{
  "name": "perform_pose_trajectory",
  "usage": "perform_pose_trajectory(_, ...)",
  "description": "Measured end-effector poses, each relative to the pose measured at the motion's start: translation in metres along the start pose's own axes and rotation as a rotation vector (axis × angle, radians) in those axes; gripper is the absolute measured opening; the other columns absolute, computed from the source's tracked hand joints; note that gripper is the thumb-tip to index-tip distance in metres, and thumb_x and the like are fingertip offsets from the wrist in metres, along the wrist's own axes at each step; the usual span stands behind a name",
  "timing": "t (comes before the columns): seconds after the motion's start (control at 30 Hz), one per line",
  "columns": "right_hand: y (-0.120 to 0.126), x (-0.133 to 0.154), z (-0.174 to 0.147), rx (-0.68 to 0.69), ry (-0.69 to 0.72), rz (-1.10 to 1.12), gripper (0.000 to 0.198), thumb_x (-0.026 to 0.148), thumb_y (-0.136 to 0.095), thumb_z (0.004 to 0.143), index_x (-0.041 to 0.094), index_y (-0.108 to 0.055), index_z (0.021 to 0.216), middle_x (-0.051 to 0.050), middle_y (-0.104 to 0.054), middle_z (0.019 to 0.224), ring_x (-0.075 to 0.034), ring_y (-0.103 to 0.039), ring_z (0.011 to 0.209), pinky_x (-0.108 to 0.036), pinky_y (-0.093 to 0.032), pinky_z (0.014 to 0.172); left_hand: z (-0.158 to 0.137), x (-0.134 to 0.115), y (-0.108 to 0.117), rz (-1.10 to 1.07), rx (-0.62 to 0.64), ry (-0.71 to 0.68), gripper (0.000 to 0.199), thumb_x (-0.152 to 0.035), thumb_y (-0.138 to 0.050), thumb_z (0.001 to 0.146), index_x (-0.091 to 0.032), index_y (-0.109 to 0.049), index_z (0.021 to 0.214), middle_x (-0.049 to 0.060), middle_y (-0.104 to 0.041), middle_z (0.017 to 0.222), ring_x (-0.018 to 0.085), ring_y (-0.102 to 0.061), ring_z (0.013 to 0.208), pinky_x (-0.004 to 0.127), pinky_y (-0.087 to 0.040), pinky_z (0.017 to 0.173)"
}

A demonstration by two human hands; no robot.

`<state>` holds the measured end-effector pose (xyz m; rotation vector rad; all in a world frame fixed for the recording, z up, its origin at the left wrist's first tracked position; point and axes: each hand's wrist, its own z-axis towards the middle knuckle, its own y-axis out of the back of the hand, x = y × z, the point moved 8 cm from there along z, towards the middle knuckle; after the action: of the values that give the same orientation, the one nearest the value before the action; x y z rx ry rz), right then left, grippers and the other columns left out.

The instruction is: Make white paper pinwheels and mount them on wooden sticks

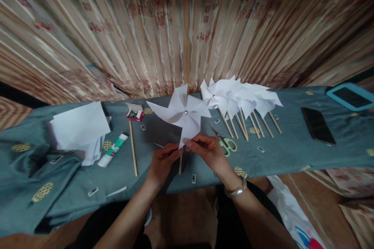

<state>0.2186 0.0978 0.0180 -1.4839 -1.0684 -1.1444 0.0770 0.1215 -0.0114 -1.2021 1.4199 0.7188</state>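
A white paper pinwheel (pixel 172 109) with a shiny pin at its centre is held up over the middle of the table. My left hand (pixel 164 160) is closed at the lower blade's tip, around the wooden stick that shows just below the fingers. Thumb and fingers of my right hand (pixel 207 151) pinch the same lower blade from the other side. Green-handled scissors (pixel 229 146) lie just beyond my right hand, partly hidden by it. Left of my hands is a loose wooden stick (pixel 133 151), its top end by a small red box of pins (pixel 134 113).
A row of finished-looking pinwheels (pixel 233 95) overlaps at the back right. White paper sheets (pixel 80 122) and a glue stick (pixel 113 150) lie left. Right are a dark phone (pixel 318 125) and a blue-framed tablet (pixel 353 97). A curtain (pixel 175 27) hangs behind; a plastic bag (pixel 292 210) sits below.
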Motion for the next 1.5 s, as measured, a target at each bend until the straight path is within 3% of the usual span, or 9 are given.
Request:
perform_pose_trajectory(0.13,0.018,0.014,-0.001,-0.06,0.062,-0.103,0.035,0.055,-0.078,0.071,0.021,-0.073,0.063,0.0,-0.068,0.058,-0.013,-0.057,0.055,-0.027,-0.045,0.055,0.001,0.003,0.003,-0.003,-0.028,0.013,0.022,-0.037,-0.082,0.066,-0.02,-0.082,0.08,0.004,-0.072,0.077,0.019,-0.062,0.08,0.031,-0.047,0.079)
perform_pose_trajectory(0.23,0.051,0.028,0.002,-0.248,0.142,-0.138,0.037,0.055,-0.076,0.073,0.021,-0.071,0.061,-0.001,-0.067,0.057,-0.012,-0.054,0.053,-0.027,-0.043,0.055,0.001,0.007,0.005,-0.017,-0.045,0.027,0.024,-0.036,-0.084,0.063,-0.021,-0.082,0.082,0.004,-0.073,0.079,0.019,-0.063,0.081,0.03,-0.047,0.079)
perform_pose_trajectory(0.33,0.083,0.037,0.003,-0.466,0.23,-0.102,0.028,0.049,-0.079,0.07,0.021,-0.074,0.072,-0.001,-0.072,0.067,-0.015,-0.061,0.063,-0.029,-0.049,0.064,-0.001,0.009,0.005,-0.018,-0.037,0.044,0.024,-0.035,-0.085,0.061,-0.023,-0.082,0.082,0.004,-0.075,0.08,0.019,-0.065,0.083,0.03,-0.048,0.08)
perform_pose_trajectory(0.43,0.095,0.04,0.007,-0.54,0.284,-0.086,0.029,0.044,-0.083,0.065,0.022,-0.076,0.083,-0.002,-0.075,0.08,-0.018,-0.065,0.075,-0.033,-0.051,0.075,-0.002,0.009,0.003,-0.009,-0.021,0.063,0.027,-0.036,-0.085,0.06,-0.023,-0.082,0.084,0.004,-0.077,0.082,0.021,-0.066,0.084,0.031,-0.051,0.08)
perform_pose_trajectory(0.57,0.092,0.032,0.014,-0.48,0.232,-0.107,0.031,0.045,-0.083,0.065,0.022,-0.078,0.086,-0.002,-0.076,0.079,-0.018,-0.065,0.074,-0.034,-0.051,0.075,-0.003,0.009,0.002,-0.028,-0.018,0.076,0.029,-0.037,-0.087,0.057,-0.024,-0.082,0.082,0.005,-0.079,0.089,0.023,-0.069,0.09,0.034,-0.053,0.084)
perform_pose_trajectory(0.83,0.08,0.024,0.012,-0.389,0.149,-0.045,0.029,0.05,-0.085,0.062,0.024,-0.078,0.073,0.001,-0.073,0.073,-0.015,-0.061,0.066,-0.031,-0.049,0.069,-0.002,0.005,0.005,-0.026,-0.037,0.058,0.026,-0.036,-0.087,0.057,-0.023,-0.082,0.079,0.007,-0.079,0.09,0.024,-0.07,0.09,0.035,-0.053,0.086)
perform_pose_trajectory(0.97,0.074,0.025,0.008,-0.347,0.15,-0.044,0.029,0.051,-0.085,0.062,0.024,-0.076,0.068,-0.001,-0.073,0.078,-0.016,-0.062,0.074,-0.03,-0.049,0.073,-0.001,0.001,0.006,0.004,-0.031,0.018,0.023,-0.035,-0.084,0.061,-0.022,-0.082,0.08,0.007,-0.078,0.088,0.022,-0.068,0.087,0.032,-0.052,0.081)
perform_pose_trajectory(1.13,0.058,0.024,0.006,-0.246,0.126,-0.064,0.032,0.051,-0.084,0.063,0.022,-0.071,0.06,-0.001,-0.068,0.073,-0.016,-0.059,0.073,-0.029,-0.047,0.072,0.001,0.0,0.009,0.015,-0.043,-0.011,0.021,-0.034,-0.083,0.063,-0.023,-0.082,0.081,0.006,-0.075,0.081,0.019,-0.063,0.079,0.029,-0.049,0.072)
perform_pose_trajectory(1.5,0.024,0.019,-0.001,-0.088,0.111,-0.14,0.038,0.053,-0.077,0.072,0.021,-0.064,0.056,0.002,-0.057,0.062,-0.012,-0.048,0.061,-0.026,-0.042,0.063,0.001,-0.003,0.008,0.041,-0.052,-0.044,0.019,-0.034,-0.081,0.068,-0.023,-0.082,0.083,0.004,-0.075,0.083,0.018,-0.062,0.082,0.028,-0.047,0.076)
